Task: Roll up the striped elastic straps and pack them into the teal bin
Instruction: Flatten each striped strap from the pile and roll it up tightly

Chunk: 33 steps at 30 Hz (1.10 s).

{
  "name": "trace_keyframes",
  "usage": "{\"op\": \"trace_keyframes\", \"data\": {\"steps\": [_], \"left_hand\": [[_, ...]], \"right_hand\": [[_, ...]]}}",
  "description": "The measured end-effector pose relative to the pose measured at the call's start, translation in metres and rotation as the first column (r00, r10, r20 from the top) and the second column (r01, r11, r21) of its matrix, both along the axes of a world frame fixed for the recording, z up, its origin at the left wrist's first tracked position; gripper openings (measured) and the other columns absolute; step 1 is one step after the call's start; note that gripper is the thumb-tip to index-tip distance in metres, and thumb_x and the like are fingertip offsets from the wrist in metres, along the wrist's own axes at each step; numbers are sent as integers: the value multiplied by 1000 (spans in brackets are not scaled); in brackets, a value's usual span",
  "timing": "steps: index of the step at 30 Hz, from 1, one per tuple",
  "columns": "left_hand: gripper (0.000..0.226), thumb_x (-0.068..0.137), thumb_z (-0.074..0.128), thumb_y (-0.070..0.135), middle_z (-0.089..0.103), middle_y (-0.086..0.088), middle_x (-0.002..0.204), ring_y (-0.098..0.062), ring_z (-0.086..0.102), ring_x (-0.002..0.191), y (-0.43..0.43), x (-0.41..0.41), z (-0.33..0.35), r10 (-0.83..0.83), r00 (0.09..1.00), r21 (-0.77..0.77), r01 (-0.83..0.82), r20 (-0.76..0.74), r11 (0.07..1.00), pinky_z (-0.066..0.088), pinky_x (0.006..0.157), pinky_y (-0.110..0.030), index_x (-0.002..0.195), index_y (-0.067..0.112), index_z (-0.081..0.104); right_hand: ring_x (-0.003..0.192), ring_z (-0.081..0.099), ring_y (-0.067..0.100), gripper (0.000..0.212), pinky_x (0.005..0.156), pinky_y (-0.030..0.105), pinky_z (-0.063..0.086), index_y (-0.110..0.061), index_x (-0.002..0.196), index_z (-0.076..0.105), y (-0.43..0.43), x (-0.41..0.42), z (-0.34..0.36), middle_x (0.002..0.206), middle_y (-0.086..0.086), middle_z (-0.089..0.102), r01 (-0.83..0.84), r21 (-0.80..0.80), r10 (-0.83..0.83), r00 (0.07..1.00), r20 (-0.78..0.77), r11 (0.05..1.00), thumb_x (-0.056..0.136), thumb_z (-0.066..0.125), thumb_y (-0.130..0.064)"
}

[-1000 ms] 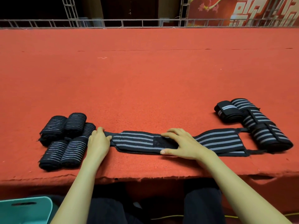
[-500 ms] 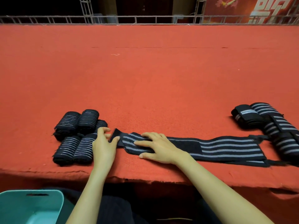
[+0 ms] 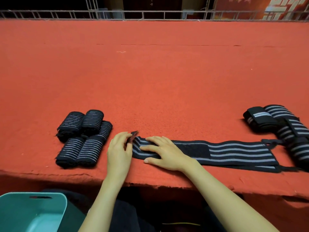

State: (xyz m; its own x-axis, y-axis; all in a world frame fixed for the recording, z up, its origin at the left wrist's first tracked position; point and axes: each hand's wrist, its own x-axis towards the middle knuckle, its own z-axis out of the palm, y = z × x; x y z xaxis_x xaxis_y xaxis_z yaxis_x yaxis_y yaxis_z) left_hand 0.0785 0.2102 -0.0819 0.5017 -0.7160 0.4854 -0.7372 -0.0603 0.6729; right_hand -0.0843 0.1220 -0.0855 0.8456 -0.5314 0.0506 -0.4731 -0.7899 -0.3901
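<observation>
One striped strap (image 3: pixel 225 151) flat at near edge of red table (image 3: pixel 150 81), long axis left-right. Left hand (image 3: pixel 118 151) pinches its raised left end; right hand (image 3: pixel 163 153), fingers spread, presses it. Rolled straps (image 3: pixel 83 138) left; teal bin (image 3: pixel 33 213) nearer-left.

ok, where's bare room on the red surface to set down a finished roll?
Free: the far red surface up to the metal rail; the stretch between the rolled straps and the unrolled pile, behind the flat strap; left of the rolled straps. Crowded: the near edge, left hand and right hand on the flat strap.
</observation>
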Motion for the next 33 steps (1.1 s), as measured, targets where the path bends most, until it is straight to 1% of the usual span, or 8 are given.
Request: {"op": "trace_keyframes", "data": {"steps": [2, 5, 7, 15, 22, 28, 30, 33], "left_hand": [[19, 84, 65, 7, 65, -4, 113, -23, 60, 104, 1, -2, -6, -36, 999, 29, 35, 24, 999, 49, 91, -40, 103, 9, 68], [15, 89, 63, 26, 63, 6, 114, -6, 56, 108, 6, -11, 1, -65, 974, 16, 70, -215, 997, 43, 90, -15, 98, 16, 69], [12, 92, 58, 22, 63, 7, 114, -4, 54, 110, 6, -12, 4, -67, 963, 8, 72, -261, 997, 38, 92, -13, 96, 22, 69], [24, 83, 64, 2, 65, 1, 108, -18, 58, 102, 0, -14, 0, 18, 994, 82, -9, -111, 997, 47, 91, -35, 104, 13, 65], [27, 79, 61, -7, 60, 4, 101, -7, 38, 95, -10, -37, 1, -63, 996, 131, 56, 55, 990, 28, 83, -14, 99, 11, 62], [7, 83, 68, 12, 66, 11, 92, -7, 55, 88, -15, -41, 9, -203, 971, 193, 225, -127, 955, 36, 79, -12, 88, 17, 71], [14, 85, 64, 5, 67, 8, 96, 0, 57, 85, -12, -34, 13, -213, 951, 204, 260, -224, 944, 35, 75, 1, 90, 15, 72], [19, 77, 72, 1, 66, -4, 99, 3, 57, 79, -10, -26, 13, -124, 939, 198, 194, -320, 961, 40, 68, -1, 88, 16, 68]], "right_hand": [[143, 16, 14, 51, 119, 39, 7, -37, 140, 44, 0, -2, -1, 155, -4, 27, 6, 6, -6, 1000, -1, 1000, 92, 50, -54], [144, 16, 14, 51, 119, 41, 8, -38, 140, 44, 0, -6, -1, 155, -5, 27, 6, 19, -6, 1000, 1, 1000, 92, 50, -55], [145, 14, 12, 51, 120, 39, 4, -39, 140, 42, 0, -11, 0, 155, -7, 26, 13, 39, -13, 1000, -5, 999, 92, 50, -55], [142, 19, 4, 51, 120, 39, 0, -44, 134, 47, -8, -58, 7, 153, -12, 28, 149, 116, -150, 989, 4, 982, 86, 53, -61], [137, 27, 7, 54, 117, 31, 15, -45, 136, 46, -13, -93, 9, 149, -15, 33, 237, 113, -239, 971, 0, 965, 85, 56, -60], [137, 26, 5, 62, 117, 33, 15, -45, 135, 46, -13, -97, 2, 148, -16, 34, 250, 124, -256, 966, 36, 960, 78, 52, -70], [138, 24, 6, 68, 118, 33, 13, -46, 135, 45, -13, -97, 2, 149, -16, 32, 251, 133, -256, 966, 27, 959, 74, 54, -73], [137, 25, 7, 66, 116, 31, 15, -46, 134, 46, -12, -96, 0, 148, -17, 33, 255, 113, -261, 964, 41, 960, 74, 60, -69]]}}
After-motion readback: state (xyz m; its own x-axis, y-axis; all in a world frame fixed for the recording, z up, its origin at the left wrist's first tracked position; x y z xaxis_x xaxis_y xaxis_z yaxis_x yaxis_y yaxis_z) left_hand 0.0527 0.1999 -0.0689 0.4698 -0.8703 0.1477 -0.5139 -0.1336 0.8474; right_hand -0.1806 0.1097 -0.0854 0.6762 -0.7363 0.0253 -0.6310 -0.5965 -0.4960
